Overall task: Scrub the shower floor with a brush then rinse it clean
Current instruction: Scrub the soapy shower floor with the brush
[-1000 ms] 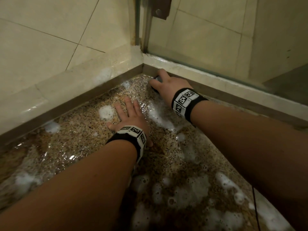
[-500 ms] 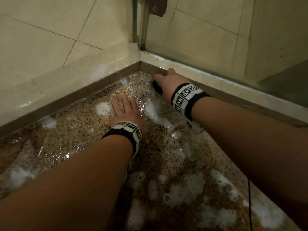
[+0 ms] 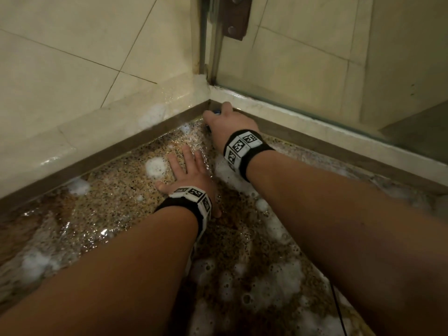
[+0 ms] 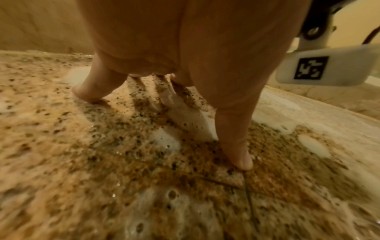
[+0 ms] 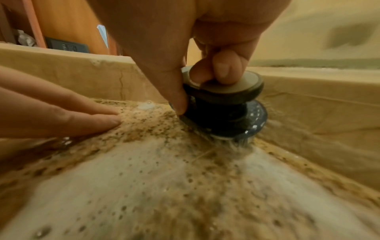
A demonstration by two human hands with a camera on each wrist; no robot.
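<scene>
Speckled stone, head view: the shower floor (image 3: 116, 190) is tan granite under a film of water, with foam (image 3: 155, 166) in scattered patches; the right hand (image 3: 230, 122) reaches into the far corner where the tiled wall (image 3: 60, 81) meets the glass door (image 3: 315, 57); only a sliver of the brush (image 3: 216, 113) shows past its knuckles
Left hand, head view: the left hand (image 3: 188, 173) lies flat on the wet floor just short of the right, fingers straight and spread, holding nothing; it looks like a brace for the body's weight
Left wrist view: the left hand (image 4: 164, 65) is propped on the stone; the thumb and a finger press down with suds between them; the grout line (image 4: 249, 199) is visible beneath
Right wrist view: the brush (image 5: 224, 112) is a dark round knob on a disc of bristles, pressed into the corner beside the curb (image 5: 82, 78); the right hand (image 5: 185, 40) curls its fingers (image 5: 224, 69) over the knob top and the thumb pinches the neck below
Handling: the brush is likely light and rigid in the body, with bristles that splay under pressure; wet and soapy, the knob may be slippery, so the waisted neck is the sound place to take hold
Stage: scrubbing seems under way; rinsing is not yet done, judging by the foam
</scene>
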